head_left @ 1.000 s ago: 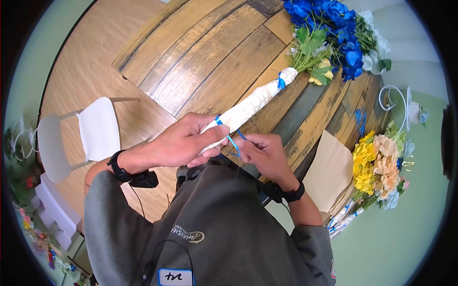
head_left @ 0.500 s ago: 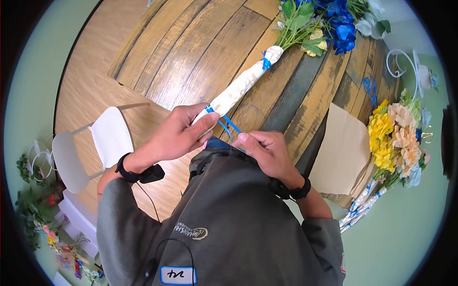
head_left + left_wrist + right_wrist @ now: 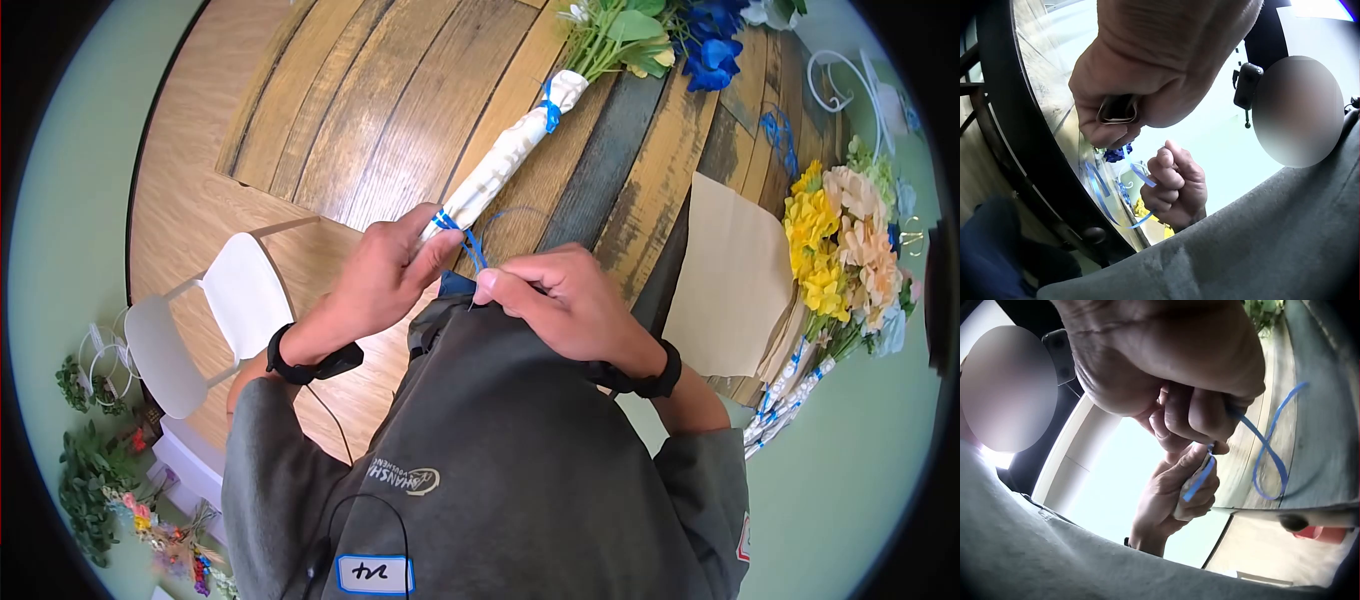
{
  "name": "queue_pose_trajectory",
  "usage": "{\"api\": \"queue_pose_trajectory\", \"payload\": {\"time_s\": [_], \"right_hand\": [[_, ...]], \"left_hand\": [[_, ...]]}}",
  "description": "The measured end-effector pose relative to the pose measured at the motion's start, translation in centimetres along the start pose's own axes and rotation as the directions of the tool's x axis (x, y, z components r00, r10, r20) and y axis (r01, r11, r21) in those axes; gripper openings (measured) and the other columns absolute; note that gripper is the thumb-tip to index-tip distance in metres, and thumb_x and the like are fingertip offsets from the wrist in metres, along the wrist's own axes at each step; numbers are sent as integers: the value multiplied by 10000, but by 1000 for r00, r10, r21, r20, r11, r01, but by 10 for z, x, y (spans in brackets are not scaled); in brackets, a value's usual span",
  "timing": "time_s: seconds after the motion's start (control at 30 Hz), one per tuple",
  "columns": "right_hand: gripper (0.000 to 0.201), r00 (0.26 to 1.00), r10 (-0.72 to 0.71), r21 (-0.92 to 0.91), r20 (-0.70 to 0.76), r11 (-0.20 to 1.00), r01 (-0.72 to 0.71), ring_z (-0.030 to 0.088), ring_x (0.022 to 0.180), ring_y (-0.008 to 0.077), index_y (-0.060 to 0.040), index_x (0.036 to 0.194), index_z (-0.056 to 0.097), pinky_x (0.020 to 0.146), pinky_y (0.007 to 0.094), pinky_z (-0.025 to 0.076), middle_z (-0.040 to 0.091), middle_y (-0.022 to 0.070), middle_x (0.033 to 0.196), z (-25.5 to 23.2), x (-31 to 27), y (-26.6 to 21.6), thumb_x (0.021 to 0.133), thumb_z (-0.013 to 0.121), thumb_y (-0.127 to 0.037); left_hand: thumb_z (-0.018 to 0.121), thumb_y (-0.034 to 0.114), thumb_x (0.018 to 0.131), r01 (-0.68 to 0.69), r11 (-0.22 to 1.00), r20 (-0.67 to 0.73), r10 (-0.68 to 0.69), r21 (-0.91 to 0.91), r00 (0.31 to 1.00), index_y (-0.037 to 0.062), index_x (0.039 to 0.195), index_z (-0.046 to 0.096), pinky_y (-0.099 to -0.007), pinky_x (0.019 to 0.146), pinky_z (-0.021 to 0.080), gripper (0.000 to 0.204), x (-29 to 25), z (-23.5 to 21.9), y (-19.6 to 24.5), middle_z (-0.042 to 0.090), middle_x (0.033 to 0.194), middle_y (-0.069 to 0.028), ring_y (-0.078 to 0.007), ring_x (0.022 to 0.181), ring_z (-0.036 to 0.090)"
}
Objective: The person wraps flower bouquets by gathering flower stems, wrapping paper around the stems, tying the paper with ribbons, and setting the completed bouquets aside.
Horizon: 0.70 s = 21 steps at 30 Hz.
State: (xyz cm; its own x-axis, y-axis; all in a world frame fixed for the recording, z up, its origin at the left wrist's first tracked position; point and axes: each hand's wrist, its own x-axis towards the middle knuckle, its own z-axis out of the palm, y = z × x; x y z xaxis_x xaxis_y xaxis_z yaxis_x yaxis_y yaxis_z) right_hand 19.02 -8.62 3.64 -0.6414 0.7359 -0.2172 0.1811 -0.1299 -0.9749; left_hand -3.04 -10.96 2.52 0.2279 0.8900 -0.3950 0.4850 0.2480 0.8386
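My left hand (image 3: 392, 272) grips the lower end of a bouquet handle (image 3: 500, 165), a long bundle wrapped in white patterned material. Its hollow-looking end (image 3: 1118, 110) shows inside the fist in the left wrist view. My right hand (image 3: 565, 300) pinches a thin blue ribbon (image 3: 474, 248) close to the left thumb, where the ribbon goes round the handle. A loose length of ribbon (image 3: 1280, 469) curls past the right hand in the right wrist view. Higher up, a blue tie (image 3: 551, 110) circles the handle below green stems and leaves (image 3: 612, 40); blue flowers (image 3: 712, 62) lie beyond.
The bouquet leans over a wooden plank table (image 3: 400, 110). At right lie brown paper sheets (image 3: 730, 280), yellow flowers (image 3: 818, 250) and peach flowers (image 3: 865, 250) with wrapped stems, and a blue ribbon tangle (image 3: 780, 140). A white chair (image 3: 245, 290) stands at left.
The right hand has drawn the ribbon in nearer the handle and shifted slightly up and left. The left hand keeps its grip. The head view has shifted, so the flowers sit higher.
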Motion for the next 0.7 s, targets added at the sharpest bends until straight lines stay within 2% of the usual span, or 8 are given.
{"api": "queue_pose_trajectory", "payload": {"time_s": [0.13,0.2,0.37,0.47,0.53,0.6,0.63,0.7], "right_hand": [[294,999,26,-31,32,999,-25,445,497,163,44,835,676,514,332,388,479,144,565,3,12,-6,965,583,-203],[306,999,-21,-11,50,1000,21,506,501,210,50,824,671,529,340,415,516,167,579,7,24,-5,958,559,-202],[306,994,-57,12,93,998,56,576,526,283,68,764,654,554,366,452,557,201,587,11,40,-20,918,555,-178],[310,978,84,58,191,994,-97,489,541,76,33,840,696,530,272,400,578,49,590,3,52,-39,969,576,-222],[345,973,-61,-106,223,991,86,497,522,82,25,817,694,524,275,406,588,38,584,-3,73,-53,974,577,-259],[411,888,-409,-235,209,861,452,536,563,88,30,786,672,552,272,426,606,26,612,-2,101,-75,998,556,-302],[411,891,-417,-235,177,862,450,536,563,88,30,786,672,552,272,426,606,26,612,0,129,-81,998,556,-302],[358,919,-348,492,189,843,218,543,566,162,47,834,673,541,320,454,585,74,611,1,193,-95,986,552,-255]], "left_hand": [[574,114,979,-94,993,-17,95,65,995,-11,1100,566,-370,566,463,174,2,8,-8,577,627,-160,-313,562,593],[576,11,913,-327,939,-52,333,104,941,-14,1102,560,-400,598,483,192,4,14,-19,619,753,-188,-392,665,622],[568,-47,849,-425,897,-15,429,123,903,-23,1038,574,-429,624,491,190,6,18,-29,622,908,-208,-425,747,617],[574,-41,850,-440,883,-89,457,166,885,-22,981,577,-438,610,483,133,6,26,-34,615,889,-208,-429,723,602],[579,-32,857,-469,849,-138,509,245,849,-18,957,576,-442,599,477,101,5,32,-39,613,841,-205,-432,695,592],[600,22,904,-303,900,-127,356,312,926,-12,939,570,-440,554,451,57,3,32,-37,574,708,-204,-425,617,567],[604,99,954,-266,943,-184,302,200,935,-13,938,575,-439,523,427,117,6,34,-26,536,622,-204,-424,563,534],[588,149,985,-214,969,-196,235,121,952,-15,936,579,-418,500,406,171,4,41,-25,537,609,-188,-380,518,519]]}}
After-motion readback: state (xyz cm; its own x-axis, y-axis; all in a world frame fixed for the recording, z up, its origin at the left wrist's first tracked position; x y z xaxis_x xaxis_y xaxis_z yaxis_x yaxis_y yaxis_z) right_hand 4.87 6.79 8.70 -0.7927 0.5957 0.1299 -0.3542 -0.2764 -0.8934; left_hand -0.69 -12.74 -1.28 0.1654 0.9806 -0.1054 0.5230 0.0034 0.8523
